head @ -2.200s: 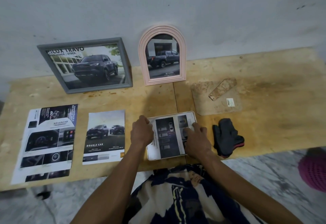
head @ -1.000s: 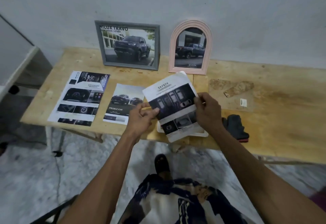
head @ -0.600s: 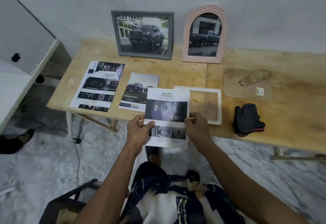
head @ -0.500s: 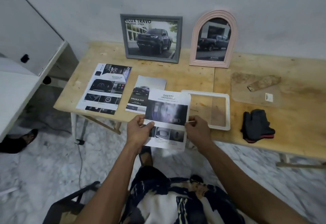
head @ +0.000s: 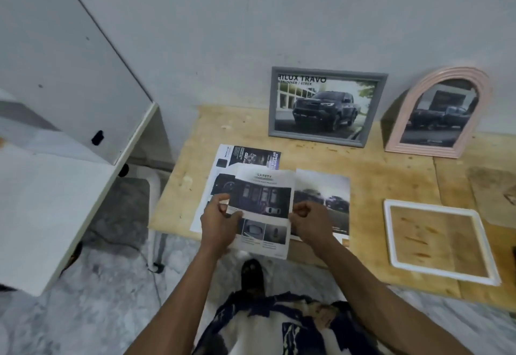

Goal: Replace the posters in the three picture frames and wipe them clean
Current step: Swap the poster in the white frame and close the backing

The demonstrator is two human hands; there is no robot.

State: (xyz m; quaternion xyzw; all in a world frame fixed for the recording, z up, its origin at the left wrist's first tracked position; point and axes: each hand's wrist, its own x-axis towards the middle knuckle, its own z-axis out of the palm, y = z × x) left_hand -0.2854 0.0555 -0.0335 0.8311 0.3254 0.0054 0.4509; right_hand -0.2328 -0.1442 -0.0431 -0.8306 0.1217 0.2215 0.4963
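The left hand (head: 220, 219) and right hand (head: 308, 222) each pinch a side edge of the safety poster (head: 262, 209), now held leftward above two loose posters (head: 324, 201). The white frame (head: 435, 271) lies empty on the bench (head: 391, 176), well apart to the right. Grey frame (head: 326, 137) and pink arched frame (head: 435, 150) remain against the wall.

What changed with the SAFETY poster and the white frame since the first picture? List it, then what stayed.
Both hands, left and right, lifted the SAFETY poster out of the white frame and carried it left, over the two loose posters. They grip its side edges. The white frame now lies empty on the table. The grey frame and pink arched frame stayed against the wall.
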